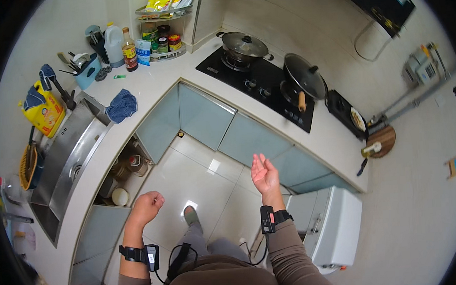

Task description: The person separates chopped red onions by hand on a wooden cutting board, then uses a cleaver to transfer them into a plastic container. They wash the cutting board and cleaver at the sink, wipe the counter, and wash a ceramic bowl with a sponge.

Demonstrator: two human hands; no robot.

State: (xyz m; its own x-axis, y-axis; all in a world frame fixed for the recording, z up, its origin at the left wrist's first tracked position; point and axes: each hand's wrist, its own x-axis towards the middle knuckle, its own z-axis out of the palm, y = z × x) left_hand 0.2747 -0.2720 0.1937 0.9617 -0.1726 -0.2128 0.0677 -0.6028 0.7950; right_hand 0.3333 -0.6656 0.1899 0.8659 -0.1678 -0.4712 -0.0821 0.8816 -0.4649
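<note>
My left hand hangs in the air over the floor with its fingers curled closed, and I see nothing in it. It is nearest to an open lower cabinet, where a lidded jar and a round white container stand. My right hand is raised with its palm turned up and its fingers apart. Nothing lies on that palm, and it touches nothing. Beyond it are the pale blue cabinet doors under the stove. Each forearm wears a black strap with a small box.
A steel sink is at the left, with a blue cloth by its corner. On the black stove sit a lidded pot and a lidded wok. A white appliance stands right of my right forearm.
</note>
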